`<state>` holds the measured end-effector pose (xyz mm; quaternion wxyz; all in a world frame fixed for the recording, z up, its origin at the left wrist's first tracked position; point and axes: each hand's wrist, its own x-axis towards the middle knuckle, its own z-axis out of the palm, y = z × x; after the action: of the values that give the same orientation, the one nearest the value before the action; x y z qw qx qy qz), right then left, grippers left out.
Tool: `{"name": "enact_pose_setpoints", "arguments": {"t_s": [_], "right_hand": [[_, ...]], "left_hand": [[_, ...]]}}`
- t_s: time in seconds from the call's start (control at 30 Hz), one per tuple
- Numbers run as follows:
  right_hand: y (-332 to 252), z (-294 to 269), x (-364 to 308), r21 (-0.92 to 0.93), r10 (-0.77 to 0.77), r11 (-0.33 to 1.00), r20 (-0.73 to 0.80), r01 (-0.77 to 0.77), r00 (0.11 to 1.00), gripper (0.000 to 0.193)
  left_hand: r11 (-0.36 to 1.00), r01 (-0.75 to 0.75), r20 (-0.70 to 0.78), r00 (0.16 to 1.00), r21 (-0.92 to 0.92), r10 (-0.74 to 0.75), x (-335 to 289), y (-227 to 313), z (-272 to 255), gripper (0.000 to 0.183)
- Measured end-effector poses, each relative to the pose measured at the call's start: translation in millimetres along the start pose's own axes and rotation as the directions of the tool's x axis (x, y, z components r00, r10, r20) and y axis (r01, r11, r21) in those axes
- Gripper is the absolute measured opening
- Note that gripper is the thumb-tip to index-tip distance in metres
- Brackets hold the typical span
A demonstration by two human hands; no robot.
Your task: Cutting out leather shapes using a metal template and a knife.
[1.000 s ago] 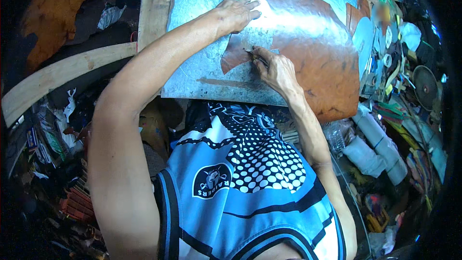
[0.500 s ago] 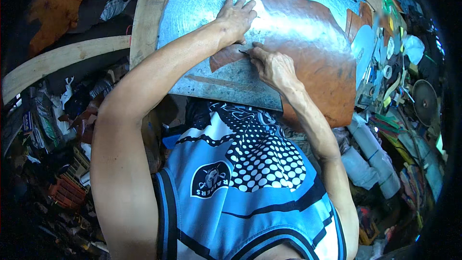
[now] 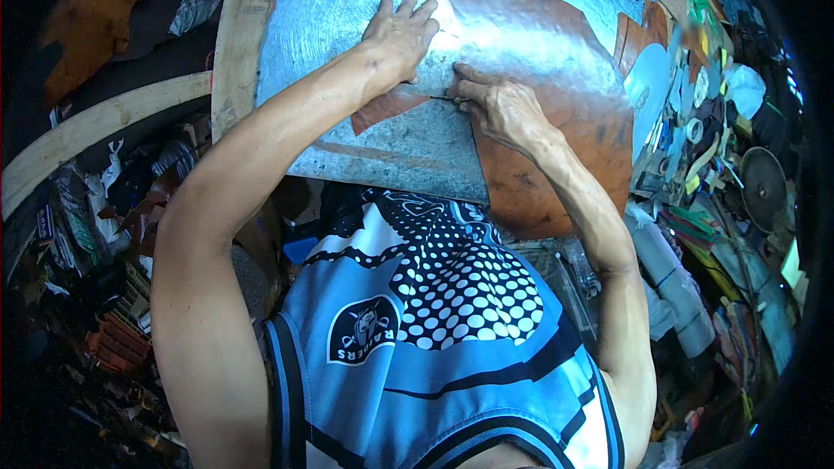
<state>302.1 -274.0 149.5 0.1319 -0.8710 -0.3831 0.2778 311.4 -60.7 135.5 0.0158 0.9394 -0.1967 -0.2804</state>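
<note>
My left hand (image 3: 401,42) lies with its fingers spread on a pale, curved template (image 3: 446,19) over a large brown sheet of leather (image 3: 556,165). The template's lower part is hard to make out in the glare. To its right, my right hand (image 3: 504,108) is closed around a slim, dark tool (image 3: 441,98). Its thin tip points left beside a pointed corner of leather (image 3: 389,109); most of the tool is hidden by my fingers. Beneath is a scratched metal-topped board (image 3: 408,152), and the leather hangs over its near edge.
A wooden strip (image 3: 236,43) borders the board's left side. Leather scraps (image 3: 641,37), a tape roll (image 3: 694,130) and offcuts crowd the right. Farther right is a round dark disc (image 3: 763,189), with clear plastic rolls (image 3: 682,291) below. Mixed clutter surrounds the orange-brown basket (image 3: 120,346) at lower left.
The board and leather sit farther left in view, my left hand along with them. My right hand and the tool have shifted right across the leather, widening the gap between my hands.
</note>
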Motion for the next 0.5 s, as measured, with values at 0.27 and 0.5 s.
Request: {"name": "enact_pose_setpoints", "arguments": {"t_s": [0.27,0.5], "right_hand": [[15,-12,7,-0.014,-0.076,0.997,0.058,0.077,0.995,0.03],[28,-16,16,-0.047,-0.188,0.98,0.111,0.195,0.976,0.033]], "left_hand": [[1.0,0.021,-0.033,0.999,-0.001,-0.021,0,2,4,0.084],[0.999,0.029,-0.067,0.997,-0.018,-0.031,-4,4,9,0.081]]}}
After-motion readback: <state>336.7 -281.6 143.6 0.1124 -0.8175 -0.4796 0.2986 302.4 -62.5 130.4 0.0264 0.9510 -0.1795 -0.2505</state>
